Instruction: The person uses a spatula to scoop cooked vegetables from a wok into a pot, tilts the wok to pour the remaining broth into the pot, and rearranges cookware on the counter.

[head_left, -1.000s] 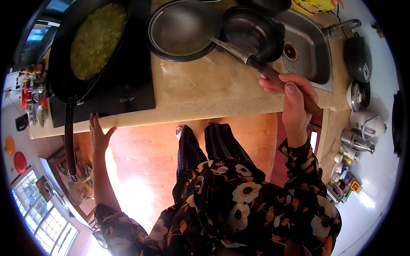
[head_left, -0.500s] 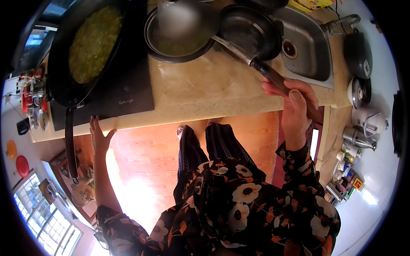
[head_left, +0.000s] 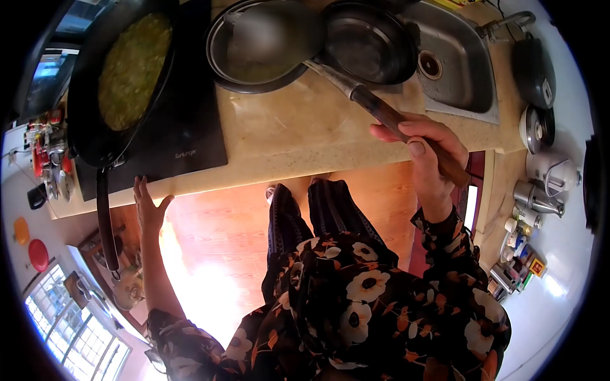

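My right hand (head_left: 435, 155) is closed around the wooden handle of a wok spatula (head_left: 381, 108). Its broad metal blade, shiny and partly blurred, is over a round metal bowl (head_left: 275, 84) with some yellowish liquid in it. My left hand (head_left: 150, 213) holds nothing; its fingers are apart by the counter's front edge, right of the frying pan's handle. The dark frying pan (head_left: 86, 130) sits on the black cooktop (head_left: 190, 120), with a yellow-green, egg-like layer (head_left: 135, 73) spread across its bottom.
A second dark pan (head_left: 375, 73) stands right of the bowl, beside the steel sink (head_left: 470, 82) and its tap (head_left: 511, 22). Lids (head_left: 530, 130), a kettle (head_left: 556, 174) and small jars line the right side. The frying pan's handle (head_left: 105, 222) juts past the counter edge.
My right hand and the spatula have moved a little to the left, the blade staying over the bowl. My left hand has hardly moved. The view has shifted slightly.
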`<move>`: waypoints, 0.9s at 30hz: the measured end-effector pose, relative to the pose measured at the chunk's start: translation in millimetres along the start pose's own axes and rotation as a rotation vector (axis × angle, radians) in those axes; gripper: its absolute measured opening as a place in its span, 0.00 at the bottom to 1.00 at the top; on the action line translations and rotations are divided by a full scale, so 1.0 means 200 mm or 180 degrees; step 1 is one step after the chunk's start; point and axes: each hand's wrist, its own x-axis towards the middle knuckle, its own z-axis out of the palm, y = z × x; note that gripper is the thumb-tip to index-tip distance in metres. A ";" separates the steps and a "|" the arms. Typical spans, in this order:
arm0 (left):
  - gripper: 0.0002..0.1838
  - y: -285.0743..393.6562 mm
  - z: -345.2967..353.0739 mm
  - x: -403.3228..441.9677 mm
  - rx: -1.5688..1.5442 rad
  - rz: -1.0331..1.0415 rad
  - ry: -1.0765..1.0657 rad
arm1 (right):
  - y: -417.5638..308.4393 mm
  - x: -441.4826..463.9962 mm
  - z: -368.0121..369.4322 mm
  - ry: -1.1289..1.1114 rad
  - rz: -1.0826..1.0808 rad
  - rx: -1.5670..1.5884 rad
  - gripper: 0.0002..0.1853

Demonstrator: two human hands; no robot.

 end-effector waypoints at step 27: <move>0.47 0.02 -0.01 0.00 0.0130 -0.0102 -0.0093 | -0.01 -0.01 -0.05 0.0713 0.0279 0.0154 0.11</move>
